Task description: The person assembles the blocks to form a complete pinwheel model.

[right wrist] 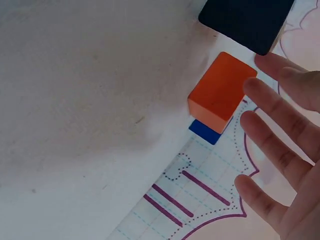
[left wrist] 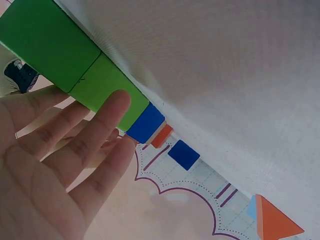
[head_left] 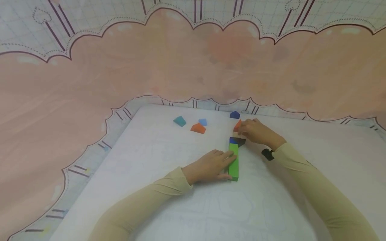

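My left hand [head_left: 211, 165] lies against the left side of a row of green blocks [head_left: 233, 164], its straight fingertips touching the top and side. In the left wrist view, a seam divides a darker green block [left wrist: 52, 42] from a lighter green block [left wrist: 112, 82]. A blue block [left wrist: 146, 123] continues the row, beside a black block [head_left: 240, 142]. At the far part of the row, my right hand [head_left: 260, 133] reaches in from the right. Its extended fingers touch the side of an orange block [right wrist: 220, 87]; the thumb is close to the black block [right wrist: 247, 22].
Beyond the row sits a dark blue block [head_left: 235, 115] near the table's far edge. To the left lie a teal block [head_left: 180, 121], an orange block [head_left: 198, 128] and a light blue block [head_left: 203, 122]. White covering [head_left: 181, 214] spreads over the table; a patterned curtain [head_left: 181, 60] hangs behind.
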### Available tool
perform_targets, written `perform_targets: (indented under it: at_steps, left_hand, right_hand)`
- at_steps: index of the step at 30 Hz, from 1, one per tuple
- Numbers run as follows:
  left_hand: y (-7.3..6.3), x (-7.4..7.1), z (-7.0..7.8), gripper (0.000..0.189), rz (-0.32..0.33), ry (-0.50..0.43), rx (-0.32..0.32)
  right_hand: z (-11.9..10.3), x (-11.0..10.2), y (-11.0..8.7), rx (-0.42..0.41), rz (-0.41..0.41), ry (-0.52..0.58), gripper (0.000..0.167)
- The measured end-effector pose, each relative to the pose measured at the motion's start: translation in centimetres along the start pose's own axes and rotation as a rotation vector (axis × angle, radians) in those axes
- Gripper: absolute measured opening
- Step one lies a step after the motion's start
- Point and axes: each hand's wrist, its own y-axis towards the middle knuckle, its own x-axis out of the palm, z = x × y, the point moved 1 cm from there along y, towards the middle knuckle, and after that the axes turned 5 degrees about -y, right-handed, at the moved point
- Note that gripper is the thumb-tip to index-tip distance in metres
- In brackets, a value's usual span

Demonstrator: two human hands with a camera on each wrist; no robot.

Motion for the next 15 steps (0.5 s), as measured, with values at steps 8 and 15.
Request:
perform_targets:
  at_steps: [8, 15]
  left_hand:
    - [0.09, -0.04, 0.03, 0.07, 0.006, 0.015, 0.001]
    - [0.07, -0.05, 0.05, 0.07, 0.005, 0.01, -0.001]
  right_hand:
    - [-0.41, -0.37, 0.09, -0.033, -0.007, 0.04, 0.023]
    - [-0.77, -0.21, 0.46, -0.035, -0.038, 0.053, 0.024]
